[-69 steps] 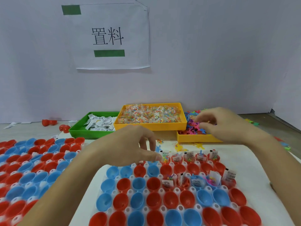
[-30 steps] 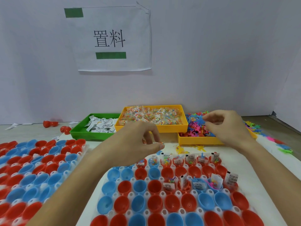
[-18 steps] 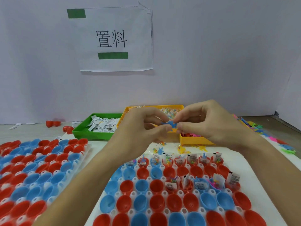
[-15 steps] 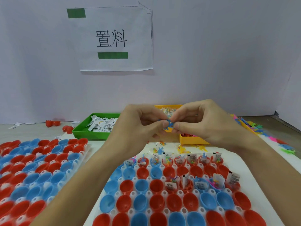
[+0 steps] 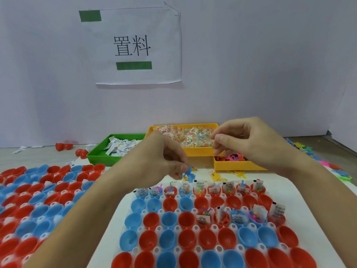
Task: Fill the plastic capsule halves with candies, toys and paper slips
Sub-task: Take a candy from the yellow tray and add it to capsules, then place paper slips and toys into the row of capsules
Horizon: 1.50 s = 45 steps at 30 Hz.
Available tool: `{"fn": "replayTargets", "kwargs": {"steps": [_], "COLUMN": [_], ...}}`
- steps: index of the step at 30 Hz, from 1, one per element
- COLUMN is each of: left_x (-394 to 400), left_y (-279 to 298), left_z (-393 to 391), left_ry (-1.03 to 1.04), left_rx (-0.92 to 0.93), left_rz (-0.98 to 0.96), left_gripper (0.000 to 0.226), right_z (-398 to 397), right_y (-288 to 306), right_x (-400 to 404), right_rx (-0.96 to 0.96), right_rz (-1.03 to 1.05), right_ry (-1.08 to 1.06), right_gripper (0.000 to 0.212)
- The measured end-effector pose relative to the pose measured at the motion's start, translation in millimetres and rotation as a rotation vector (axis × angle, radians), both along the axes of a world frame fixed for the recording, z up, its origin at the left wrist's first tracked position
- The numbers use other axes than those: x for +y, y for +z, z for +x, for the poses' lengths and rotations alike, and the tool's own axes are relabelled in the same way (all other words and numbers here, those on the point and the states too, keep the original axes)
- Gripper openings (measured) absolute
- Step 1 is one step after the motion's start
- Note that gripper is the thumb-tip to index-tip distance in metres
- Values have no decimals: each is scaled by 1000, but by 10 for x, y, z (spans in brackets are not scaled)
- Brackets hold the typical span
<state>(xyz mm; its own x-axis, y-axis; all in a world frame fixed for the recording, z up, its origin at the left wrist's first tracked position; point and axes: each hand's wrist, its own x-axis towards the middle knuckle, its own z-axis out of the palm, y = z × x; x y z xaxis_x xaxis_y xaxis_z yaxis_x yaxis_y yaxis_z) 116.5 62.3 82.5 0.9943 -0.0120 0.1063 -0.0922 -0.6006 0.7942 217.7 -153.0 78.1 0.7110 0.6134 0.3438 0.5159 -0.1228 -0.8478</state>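
My left hand [image 5: 164, 161] pinches a small blue plastic toy [image 5: 189, 172] just above the far row of the white capsule tray [image 5: 120, 207]. The tray holds red and blue capsule halves [image 5: 170, 219]. Its far row and part of the third row hold candies, toys and paper slips [image 5: 200, 187]. My right hand [image 5: 245, 140] hovers over the yellow candy tray [image 5: 199, 151], fingers loosely curled with nothing visible between them. Wrapped candies [image 5: 189, 135] fill that tray. A green tray [image 5: 96, 157] holds paper slips [image 5: 119, 147]. Another yellow tray [image 5: 237, 165] holds coloured toys [image 5: 231, 157].
A second rack of red and blue capsule halves [image 5: 48, 190] covers the table at left. Loose red halves [image 5: 64, 146] lie near the wall behind it. Spilled toys [image 5: 301, 147] lie at the right edge. A paper sign [image 5: 135, 47] hangs on the wall.
Both hands met over the trays and held the blue toy together. Now my left hand has lowered with it toward the far row, and my right hand has pulled back to the right.
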Motion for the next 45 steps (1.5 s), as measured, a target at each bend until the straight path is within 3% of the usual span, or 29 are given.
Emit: {"fn": "replayTargets", "kwargs": {"steps": [3, 6, 15, 20, 33, 45], "left_x": [23, -40, -125, -142, -167, -160], "left_y": [-53, -112, -260, -328, -270, -378], "left_z": [-2, -1, 47, 73, 42, 88], "left_ry": [-105, -141, -200, -205, -260, -280], "left_rx": [179, 244, 272, 276, 261, 291], "left_rz": [219, 359, 413, 435, 493, 496], "left_gripper": [7, 5, 10, 12, 6, 10], "right_z": [89, 190, 539, 650, 592, 443], "right_y": [-46, -102, -368, -515, -532, -505], "right_x": [-74, -161, -400, -468, -418, -191], "right_rx": [11, 8, -123, -204, -208, -157], "right_rz": [-68, -127, -278, -430, -583, -673], "right_ry": [-47, -128, -478, -553, -357, -205], "right_gripper": [13, 14, 16, 14, 15, 34]}}
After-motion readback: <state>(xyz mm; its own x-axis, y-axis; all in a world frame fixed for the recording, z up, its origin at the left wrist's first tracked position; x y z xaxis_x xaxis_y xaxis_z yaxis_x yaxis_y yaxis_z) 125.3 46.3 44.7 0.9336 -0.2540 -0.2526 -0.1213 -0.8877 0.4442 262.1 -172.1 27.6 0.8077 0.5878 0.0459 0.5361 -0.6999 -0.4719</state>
